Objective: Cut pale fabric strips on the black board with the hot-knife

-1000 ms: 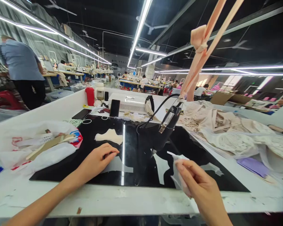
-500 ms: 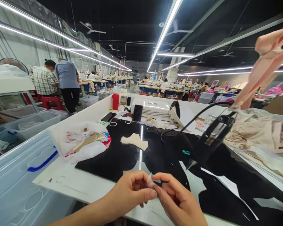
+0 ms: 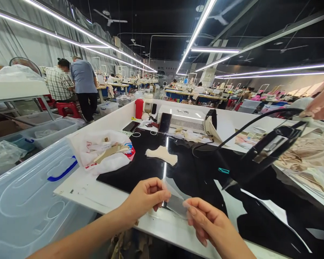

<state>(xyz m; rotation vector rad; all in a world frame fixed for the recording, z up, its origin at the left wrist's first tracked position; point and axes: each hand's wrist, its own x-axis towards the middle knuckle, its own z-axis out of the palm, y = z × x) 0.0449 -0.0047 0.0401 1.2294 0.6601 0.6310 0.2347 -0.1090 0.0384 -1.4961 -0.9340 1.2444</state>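
Grey see-through sheet [image 3: 177, 206] spans from left hand [image 3: 149, 194] to right hand [image 3: 209, 219], each pinching an end, above the white bench [image 3: 94, 194]; a cream piece [image 3: 162, 154] lies beyond.

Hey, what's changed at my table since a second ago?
Your left hand has come over to your right hand, which now pinches a small sheer piece. The white piece it seemingly held earlier now lies on the black board, toward the right. The cream piece and plastic bag stayed put.
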